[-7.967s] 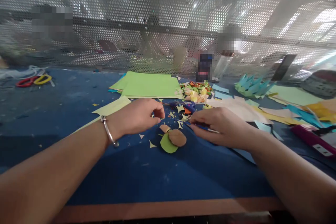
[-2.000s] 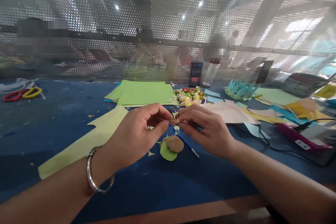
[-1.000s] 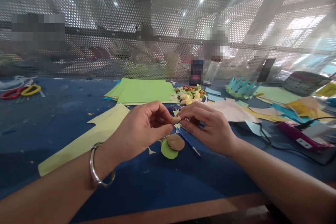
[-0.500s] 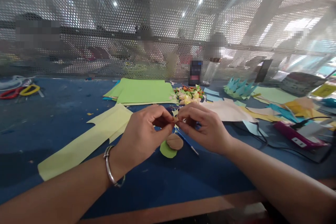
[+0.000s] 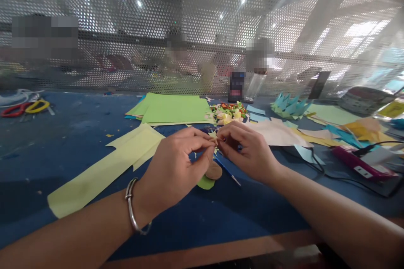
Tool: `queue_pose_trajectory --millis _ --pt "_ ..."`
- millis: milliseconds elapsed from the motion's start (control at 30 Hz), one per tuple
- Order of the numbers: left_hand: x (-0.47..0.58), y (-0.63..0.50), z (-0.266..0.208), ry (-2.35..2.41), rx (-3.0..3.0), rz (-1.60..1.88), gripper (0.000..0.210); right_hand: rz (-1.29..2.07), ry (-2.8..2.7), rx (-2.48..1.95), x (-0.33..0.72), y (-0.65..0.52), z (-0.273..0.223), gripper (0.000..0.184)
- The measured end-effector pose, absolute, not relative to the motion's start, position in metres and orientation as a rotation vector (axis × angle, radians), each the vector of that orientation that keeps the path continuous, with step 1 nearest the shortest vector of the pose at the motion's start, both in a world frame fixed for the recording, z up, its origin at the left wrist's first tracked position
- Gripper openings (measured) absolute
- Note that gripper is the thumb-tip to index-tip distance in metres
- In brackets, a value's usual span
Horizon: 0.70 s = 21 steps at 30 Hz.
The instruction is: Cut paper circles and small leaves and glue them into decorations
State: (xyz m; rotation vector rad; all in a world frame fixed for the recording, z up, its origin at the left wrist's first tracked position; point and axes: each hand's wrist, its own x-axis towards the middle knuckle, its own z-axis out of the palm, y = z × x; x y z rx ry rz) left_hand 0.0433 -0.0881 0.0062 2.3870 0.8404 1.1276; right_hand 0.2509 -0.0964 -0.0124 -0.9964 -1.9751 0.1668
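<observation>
My left hand (image 5: 178, 166), with a silver bangle at its wrist, is pinched on a small piece of tan paper (image 5: 216, 141). My right hand (image 5: 251, 151) meets it from the other side, thumb and fingertips closed on the same piece. Fingers cover most of the piece, so its shape is unclear. Just below the hands lies a round brown disc (image 5: 214, 171), overlapping a round green paper piece (image 5: 206, 183). Beside them rests a thin blue tool with a pale tip (image 5: 227, 171). Small pale paper cutouts lie behind the fingertips.
Green paper sheets (image 5: 176, 109) and a pile of small coloured cutouts (image 5: 230, 111) lie behind my hands. Pale yellow strips (image 5: 104, 172) and scissors (image 5: 37, 106) are leftward. A blue folded-paper piece (image 5: 290, 106), paper scraps and a purple power strip (image 5: 362, 164) occupy the right.
My left fingers have shifted slightly right and closed further around the small paper piece. More of the green round piece is now covered by my left hand.
</observation>
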Motion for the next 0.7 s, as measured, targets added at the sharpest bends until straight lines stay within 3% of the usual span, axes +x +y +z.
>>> queue_pose_trajectory --millis 167,300,700 --pt "0.0450 -0.0896 0.0001 0.791 2.560 1.078 0.030 0.223 -1.908 -1.084 0.2527 -0.0952 -0.0123 0.012" --pt "0.0463 -0.0892 -0.0016 0.795 2.599 1.087 0.031 0.271 -1.885 -1.128 0.2523 -0.0960 -0.0103 0.020" --pt "0.0470 -0.0952 -0.0017 0.766 2.628 1.032 0.028 0.163 -1.933 -1.053 0.2518 -0.0951 -0.0097 0.013"
